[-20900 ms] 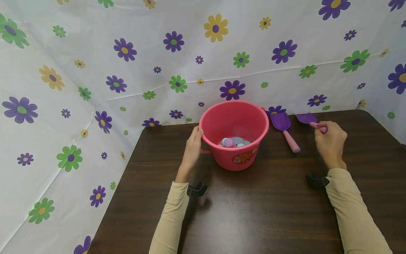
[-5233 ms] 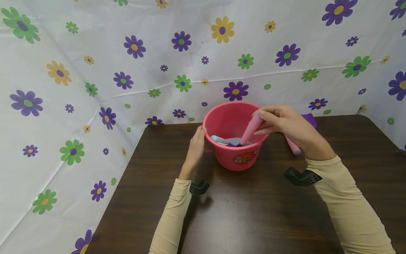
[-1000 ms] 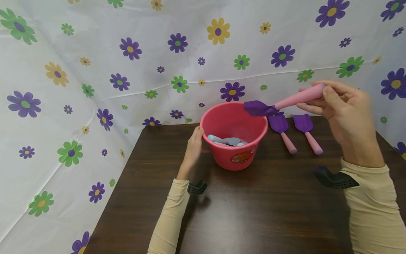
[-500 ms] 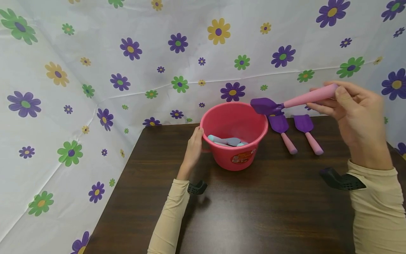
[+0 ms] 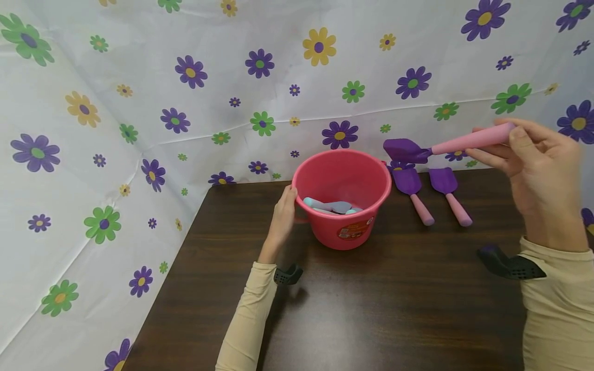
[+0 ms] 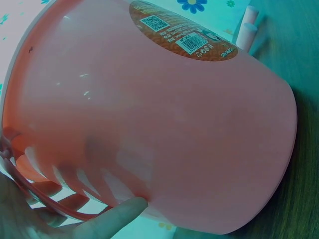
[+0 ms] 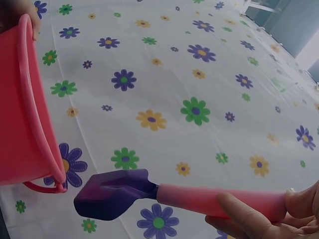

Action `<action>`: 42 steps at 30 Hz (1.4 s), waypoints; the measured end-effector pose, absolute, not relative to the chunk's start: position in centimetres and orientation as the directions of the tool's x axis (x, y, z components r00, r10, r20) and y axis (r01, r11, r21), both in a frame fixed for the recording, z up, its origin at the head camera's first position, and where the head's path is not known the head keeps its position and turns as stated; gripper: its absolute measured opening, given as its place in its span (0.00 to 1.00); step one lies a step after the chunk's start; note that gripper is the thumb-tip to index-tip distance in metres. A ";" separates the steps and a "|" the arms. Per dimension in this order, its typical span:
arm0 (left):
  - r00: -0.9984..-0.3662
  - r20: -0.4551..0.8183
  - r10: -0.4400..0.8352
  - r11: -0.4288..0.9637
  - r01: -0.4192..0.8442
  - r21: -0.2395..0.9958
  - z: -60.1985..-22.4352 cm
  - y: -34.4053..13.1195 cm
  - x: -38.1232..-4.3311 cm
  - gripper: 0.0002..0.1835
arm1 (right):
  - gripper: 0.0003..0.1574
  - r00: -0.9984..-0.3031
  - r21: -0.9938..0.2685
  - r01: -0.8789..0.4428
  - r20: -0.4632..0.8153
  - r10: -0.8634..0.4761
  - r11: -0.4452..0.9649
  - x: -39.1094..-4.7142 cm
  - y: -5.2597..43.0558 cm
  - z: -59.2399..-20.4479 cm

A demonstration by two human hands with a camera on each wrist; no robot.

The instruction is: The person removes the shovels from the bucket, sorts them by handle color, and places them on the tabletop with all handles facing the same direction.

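My left hand (image 5: 281,216) grips the pink bucket (image 5: 327,234) at its left side. In the left wrist view, the thumb of my left hand (image 6: 114,219) presses the outer wall and the other fingers are round the handle and rim. My right hand (image 5: 547,180) pinches the pink handle of a toy shovel (image 5: 471,140) in the air, its purple blade pointing left, just right of the bucket's rim. The right wrist view shows this shovel (image 7: 199,199) apart from the bucket (image 7: 15,109). Inside the bucket lie mint-ended tools (image 5: 315,203) with grey heads, partly hidden by the rim.
Two similar purple-bladed shovels, one nearer the bucket (image 5: 407,181) and one further right (image 5: 443,180), lie side by side on the dark wooden table (image 5: 352,309). Behind the table's far edge hangs a white flowered sheet (image 5: 209,31).
The shovel in my right hand was in the bucket earlier; it is now out, moving right, away from the rim. A second shovel has come to lie on the table. My left hand stays put.
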State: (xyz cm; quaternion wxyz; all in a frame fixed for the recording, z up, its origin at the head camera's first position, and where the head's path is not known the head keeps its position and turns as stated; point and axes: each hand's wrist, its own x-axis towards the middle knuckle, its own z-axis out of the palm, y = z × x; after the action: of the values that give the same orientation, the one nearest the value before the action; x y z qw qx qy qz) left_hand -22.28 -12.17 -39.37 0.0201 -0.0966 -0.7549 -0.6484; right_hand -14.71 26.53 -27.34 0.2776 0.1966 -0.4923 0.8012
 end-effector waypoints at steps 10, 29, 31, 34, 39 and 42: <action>-0.979 0.158 0.127 0.143 0.176 0.974 -39.4 -12.2 -22.2 0.29 | 0.24 -0.754 -0.701 -0.653 0.564 0.338 -0.286 -14.9 27.5 -27.9; -0.980 0.156 0.125 0.148 0.174 0.974 -39.4 -12.1 -22.4 0.29 | 0.22 -0.787 -0.767 -0.577 0.430 0.442 -0.282 -15.1 29.9 -29.5; -0.980 0.154 0.122 0.149 0.172 0.974 -39.4 -12.1 -22.5 0.29 | 0.22 -0.785 -0.769 -0.576 0.426 0.450 -0.277 -15.2 30.3 -29.6; -0.981 0.153 0.121 0.148 0.170 0.974 -39.4 -12.2 -22.5 0.28 | 0.22 -0.779 -0.766 -0.583 0.431 0.455 -0.272 -15.3 30.7 -29.9; -0.980 0.158 0.122 0.143 0.175 0.974 -39.3 -12.1 -22.4 0.28 | 0.21 -0.774 -0.750 -0.599 0.453 0.442 -0.280 -15.6 31.3 -30.4; -0.979 0.164 0.123 0.143 0.181 0.973 -39.3 -12.1 -22.4 0.28 | 0.21 -0.771 -0.743 -0.606 0.460 0.441 -0.284 -15.7 31.6 -30.7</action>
State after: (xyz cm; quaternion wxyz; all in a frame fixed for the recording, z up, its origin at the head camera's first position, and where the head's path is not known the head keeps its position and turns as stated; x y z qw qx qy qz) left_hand -22.41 -12.12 -39.30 0.0225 -0.1004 -0.7556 -0.6469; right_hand -15.75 31.58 -30.65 0.3282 0.0825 -0.5002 0.7970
